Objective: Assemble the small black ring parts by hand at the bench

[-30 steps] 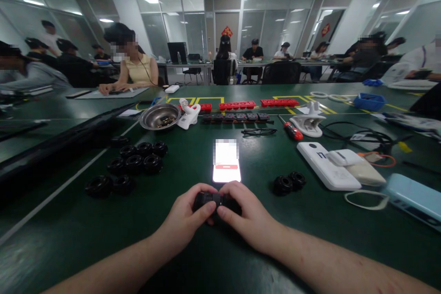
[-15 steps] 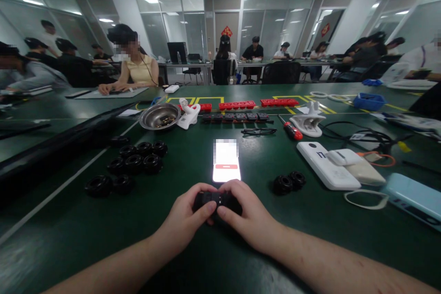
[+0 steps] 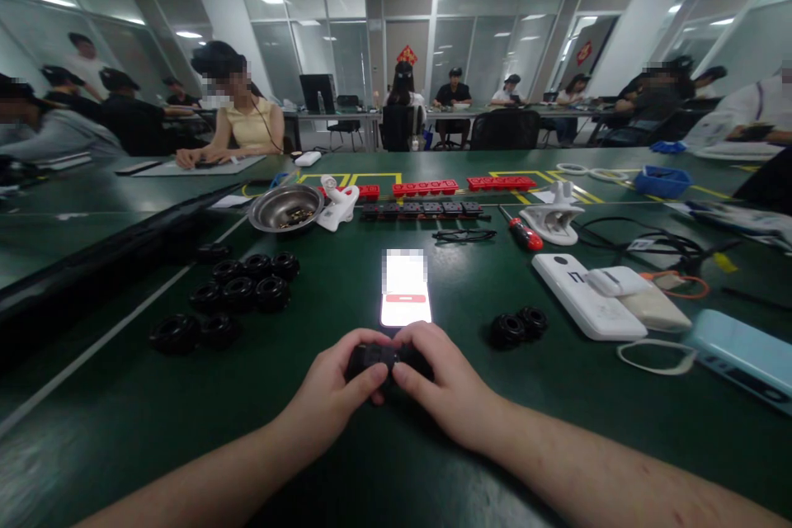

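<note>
Between my left hand (image 3: 339,379) and my right hand (image 3: 442,375) is a small black part (image 3: 382,355), gripped from both ends. Both thumbs press on its near side, and the curled fingers cover its ends, so its full shape is hidden. Just beyond the hands lies a phone (image 3: 405,313) with a lit screen. Several round black parts with holes (image 3: 238,292) sit in a group to the left. Two more such parts (image 3: 508,330) rest together on the right.
Beyond the phone are a black strip of blocks (image 3: 424,212), red trays (image 3: 425,189) and glasses (image 3: 464,237). A metal bowl (image 3: 285,219) holds small brass-coloured pieces. On the right lie a screwdriver (image 3: 525,234), a white power bank (image 3: 585,297) and a light-blue case (image 3: 746,355). People sit further back.
The black part has turned slightly between my fingers; the bright spots on it no longer show. My right thumb has shifted a little. Everything on the table stays in place.
</note>
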`<state>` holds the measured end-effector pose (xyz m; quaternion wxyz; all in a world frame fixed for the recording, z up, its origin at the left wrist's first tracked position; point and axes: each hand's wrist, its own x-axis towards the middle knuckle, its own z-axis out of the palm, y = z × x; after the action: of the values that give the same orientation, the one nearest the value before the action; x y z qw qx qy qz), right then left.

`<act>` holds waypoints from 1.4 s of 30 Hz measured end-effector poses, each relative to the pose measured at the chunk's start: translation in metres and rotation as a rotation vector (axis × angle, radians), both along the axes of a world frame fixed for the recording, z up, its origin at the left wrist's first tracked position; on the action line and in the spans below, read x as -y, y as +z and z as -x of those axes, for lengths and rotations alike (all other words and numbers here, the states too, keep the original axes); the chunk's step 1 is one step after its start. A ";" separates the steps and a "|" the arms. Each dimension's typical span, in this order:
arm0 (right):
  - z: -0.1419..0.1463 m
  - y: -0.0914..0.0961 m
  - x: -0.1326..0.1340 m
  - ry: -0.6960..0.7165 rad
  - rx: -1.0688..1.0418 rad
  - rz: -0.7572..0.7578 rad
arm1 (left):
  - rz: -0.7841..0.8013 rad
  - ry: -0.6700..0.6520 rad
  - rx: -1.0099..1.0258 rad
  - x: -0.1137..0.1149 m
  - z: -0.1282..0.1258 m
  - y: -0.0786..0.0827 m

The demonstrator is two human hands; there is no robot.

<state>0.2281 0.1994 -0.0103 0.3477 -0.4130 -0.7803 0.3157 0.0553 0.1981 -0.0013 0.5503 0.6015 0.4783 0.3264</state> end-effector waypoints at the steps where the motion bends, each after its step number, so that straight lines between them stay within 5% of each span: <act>1: 0.000 0.000 -0.001 0.006 0.005 -0.004 | -0.003 0.005 -0.003 0.000 0.000 0.000; 42: 0.001 0.001 0.002 -0.029 0.086 -0.043 | -0.016 0.002 -0.007 -0.003 0.001 -0.002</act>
<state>0.2272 0.1971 -0.0089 0.3270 -0.4301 -0.7950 0.2758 0.0538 0.2009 -0.0033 0.5434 0.6065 0.4782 0.3289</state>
